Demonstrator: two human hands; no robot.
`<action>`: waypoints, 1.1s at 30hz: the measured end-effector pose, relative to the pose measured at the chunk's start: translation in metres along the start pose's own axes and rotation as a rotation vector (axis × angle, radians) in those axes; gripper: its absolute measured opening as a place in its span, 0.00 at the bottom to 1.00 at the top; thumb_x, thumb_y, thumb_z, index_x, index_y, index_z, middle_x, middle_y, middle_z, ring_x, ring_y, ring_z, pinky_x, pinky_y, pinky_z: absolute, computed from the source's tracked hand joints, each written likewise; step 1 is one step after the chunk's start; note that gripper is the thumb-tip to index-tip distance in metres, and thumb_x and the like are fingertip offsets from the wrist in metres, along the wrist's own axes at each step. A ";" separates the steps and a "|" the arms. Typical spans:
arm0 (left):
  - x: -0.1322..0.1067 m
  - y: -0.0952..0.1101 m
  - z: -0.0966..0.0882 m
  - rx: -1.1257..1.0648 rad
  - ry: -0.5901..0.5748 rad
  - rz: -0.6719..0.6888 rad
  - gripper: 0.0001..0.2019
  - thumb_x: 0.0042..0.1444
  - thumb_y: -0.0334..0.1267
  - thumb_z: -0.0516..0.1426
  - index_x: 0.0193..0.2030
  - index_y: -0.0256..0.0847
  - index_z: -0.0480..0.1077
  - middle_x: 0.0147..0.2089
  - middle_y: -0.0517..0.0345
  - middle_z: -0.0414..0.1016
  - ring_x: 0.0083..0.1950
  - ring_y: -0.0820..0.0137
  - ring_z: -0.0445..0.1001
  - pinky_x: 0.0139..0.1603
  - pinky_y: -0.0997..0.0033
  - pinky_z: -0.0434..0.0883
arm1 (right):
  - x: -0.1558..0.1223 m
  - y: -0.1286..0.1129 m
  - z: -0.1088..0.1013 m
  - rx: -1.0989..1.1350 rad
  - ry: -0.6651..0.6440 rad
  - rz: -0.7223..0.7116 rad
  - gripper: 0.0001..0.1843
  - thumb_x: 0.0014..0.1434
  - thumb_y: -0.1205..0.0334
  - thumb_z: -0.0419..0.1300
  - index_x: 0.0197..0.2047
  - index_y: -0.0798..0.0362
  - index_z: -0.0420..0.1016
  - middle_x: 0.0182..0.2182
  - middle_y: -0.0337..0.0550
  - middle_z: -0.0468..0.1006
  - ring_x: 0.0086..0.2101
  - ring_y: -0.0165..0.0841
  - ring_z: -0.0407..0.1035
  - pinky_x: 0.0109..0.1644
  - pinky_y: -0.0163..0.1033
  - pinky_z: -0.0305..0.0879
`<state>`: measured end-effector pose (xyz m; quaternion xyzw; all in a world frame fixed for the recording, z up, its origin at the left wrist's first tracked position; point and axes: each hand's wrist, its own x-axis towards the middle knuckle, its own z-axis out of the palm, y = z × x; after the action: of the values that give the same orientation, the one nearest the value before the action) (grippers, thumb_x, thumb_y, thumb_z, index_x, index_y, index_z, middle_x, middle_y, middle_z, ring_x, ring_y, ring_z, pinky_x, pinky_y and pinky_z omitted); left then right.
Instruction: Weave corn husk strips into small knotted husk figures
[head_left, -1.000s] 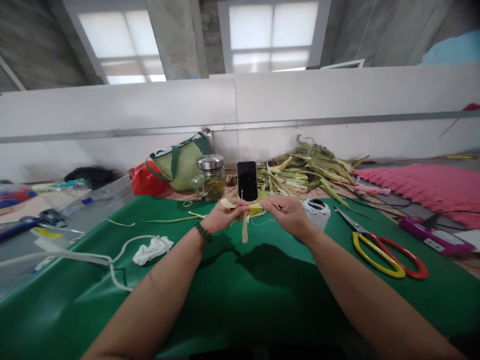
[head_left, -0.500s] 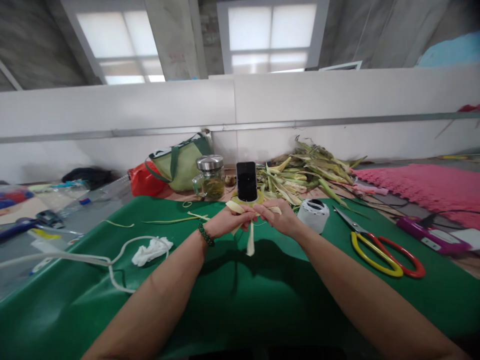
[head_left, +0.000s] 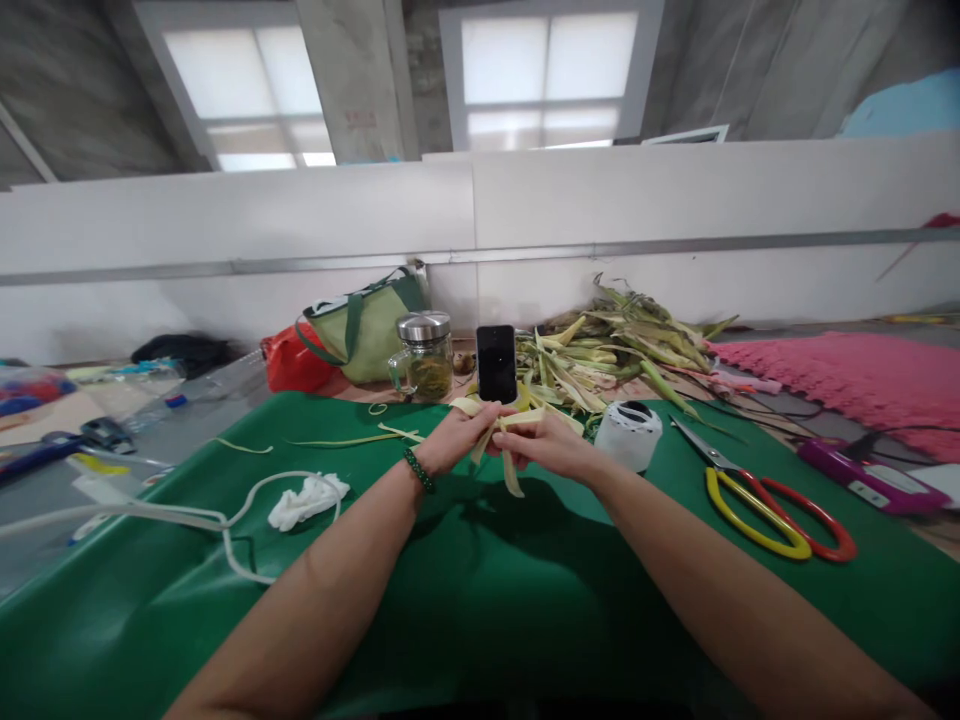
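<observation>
My left hand (head_left: 459, 436) and my right hand (head_left: 546, 442) meet above the green table cover (head_left: 480, 590), both pinched on pale yellow husk strips (head_left: 501, 432). One strip end hangs down between the hands. A green bead bracelet sits on my left wrist. A black phone (head_left: 496, 362) stands upright just behind the hands. A pile of green and yellow husks (head_left: 615, 345) lies behind it to the right.
A white tape roll (head_left: 628, 430) sits right of my hands, then yellow-and-red scissors (head_left: 765, 492). A glass jar with a metal lid (head_left: 424, 355), a green bag (head_left: 360, 325) and a red bag stand at the back. White cord and a crumpled tissue (head_left: 307, 498) lie at left. Pink fabric (head_left: 855, 375) lies at right.
My hands have drawn closer together and shifted slightly left. The hanging strip end swung from straight down to a slant.
</observation>
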<state>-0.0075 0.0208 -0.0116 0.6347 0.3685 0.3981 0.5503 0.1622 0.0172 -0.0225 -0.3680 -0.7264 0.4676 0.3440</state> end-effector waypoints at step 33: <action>0.004 -0.007 0.022 -0.374 0.158 0.155 0.16 0.42 0.44 0.65 0.32 0.37 0.67 0.28 0.61 0.71 0.31 0.75 0.70 0.35 0.75 0.66 | -0.002 -0.003 0.022 -0.619 0.570 -0.201 0.17 0.54 0.45 0.58 0.29 0.52 0.67 0.28 0.42 0.74 0.26 0.31 0.63 0.31 0.36 0.55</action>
<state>0.0146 0.0164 -0.0201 0.5151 0.2802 0.5491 0.5955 0.1440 0.0049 -0.0277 -0.4958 -0.7405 0.0713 0.4480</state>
